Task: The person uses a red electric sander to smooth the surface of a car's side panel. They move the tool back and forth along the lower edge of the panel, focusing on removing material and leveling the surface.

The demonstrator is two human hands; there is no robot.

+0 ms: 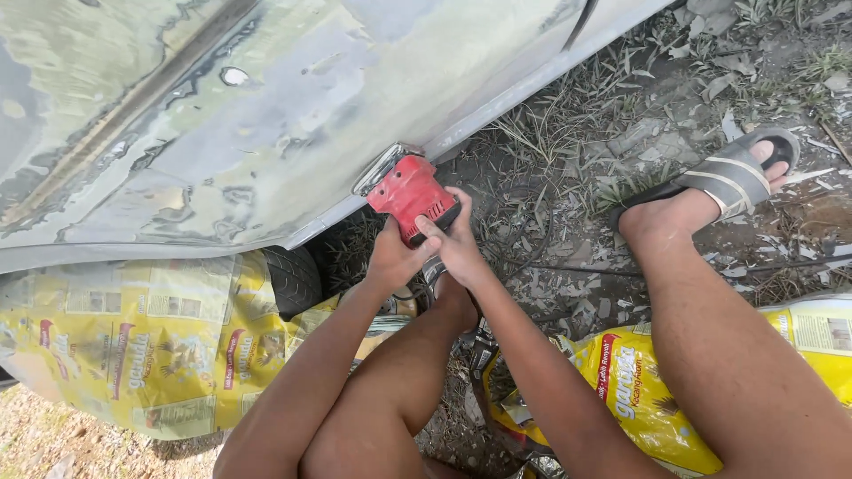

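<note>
The sander (pixel 411 198) is red and looks hard and a bit heavy. It presses on the low edge of the car panel (pixel 222 124). The left hand (pixel 393 257) and right hand (pixel 459 241) both squeeze its back end, a good place to hold.

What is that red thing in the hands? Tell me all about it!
The sander is a small red power tool, plastic by its look, with dark vent slots at its near end. It is tilted, its far end pressed against the lower edge of the car panel, where the paint is rubbed to patchy grey. A shiny metal part shows at that end. The left hand and right hand both grip its near end.
</note>
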